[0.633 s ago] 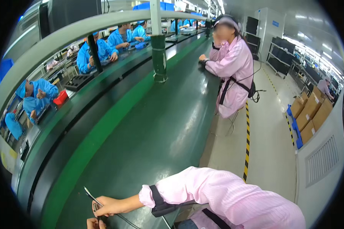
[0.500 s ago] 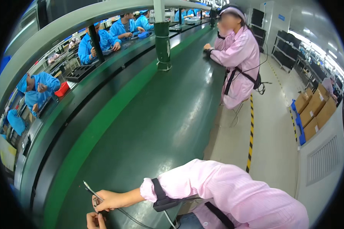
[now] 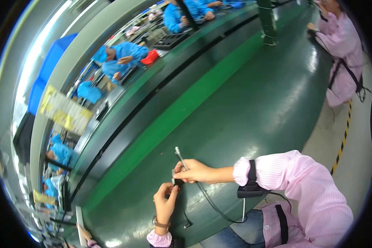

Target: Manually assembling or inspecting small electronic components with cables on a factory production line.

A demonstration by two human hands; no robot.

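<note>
My left hand (image 3: 165,203), with a watch on its wrist, is closed in a pinch on a small black part (image 3: 178,182). From the right, my right hand (image 3: 199,171) meets it at the part's upper end, fingers closed. Running through the right hand is a grey cable (image 3: 180,155); its light tip sticks up past the fingers, and the rest loops down toward my lap. Below the hands a thin black lead with a small plug (image 3: 188,225) hangs over the green tabletop (image 3: 219,124). What joins the part and cables is hidden by my fingers.
A co-worker in pink (image 3: 339,53) leans on the table's far right edge. Several workers in blue sit across the bench, near a red bin (image 3: 149,57) and a black tray (image 3: 169,41). A green post (image 3: 267,25) rises from the tabletop. Another arm (image 3: 86,233) reaches in at lower left.
The view has swung left, so bench and co-workers lie farther right in it. My left hand, mostly cut off before, now shows with its wrist. Both hands stay together at the black part.
</note>
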